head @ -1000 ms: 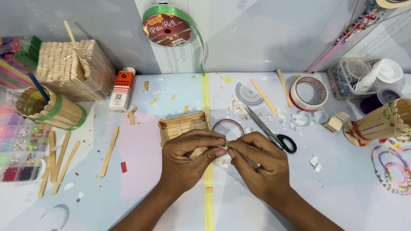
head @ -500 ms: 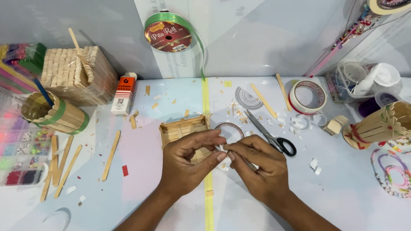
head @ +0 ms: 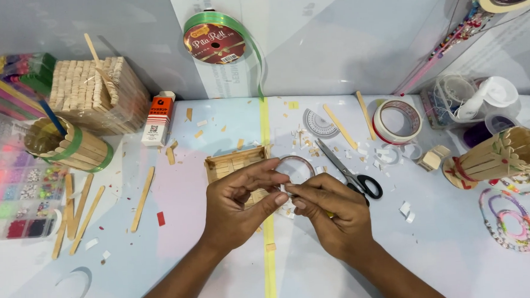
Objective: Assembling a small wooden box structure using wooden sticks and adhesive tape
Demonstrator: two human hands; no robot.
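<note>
Head view: both hands meet at the middle of a pale craft surface (head: pixel 163 272), over a yellow-green strip (head: pixel 270 268) that runs down it.
Left hand (head: pixel 235 207): fingers curled narrow, thumb and forefinger tips pinched on a small white scrap of tape (head: pixel 284 190); the hand lies over the near edge of the small stick frame.
Right hand (head: pixel 333 214): fingers bent in close, their tips touching the left hand's at the same scrap; what else it holds I cannot tell.
Clear tape roll (head: pixel 295 167): lies flat just behind the fingertips, partly hidden by them, beside the stick frame.
Stick frame (head: pixel 233 162): a shallow wooden tray of craft sticks, flat on the surface, touching the left hand's knuckles.
Scissors (head: pixel 349 172): black-handled, blades shut, lying just right of the tape roll, handles near the right hand.
Right side: a wider tape roll (head: pixel 398 121), a stick-built cup on its side (head: pixel 497 157), bead bracelets (head: pixel 512 221) near the edge.
Left side: loose craft sticks (head: pixel 142 199), a stick cup with a green band (head: pixel 74 145), a stick-built block (head: pixel 99 93), a bead box (head: pixel 14 196), a glue bottle (head: pixel 158 118).
Back wall: a green ribbon spool (head: pixel 215 42) hangs above the surface.
Litter: white paper and tape bits (head: pixel 384 155) scattered around the scissors.
</note>
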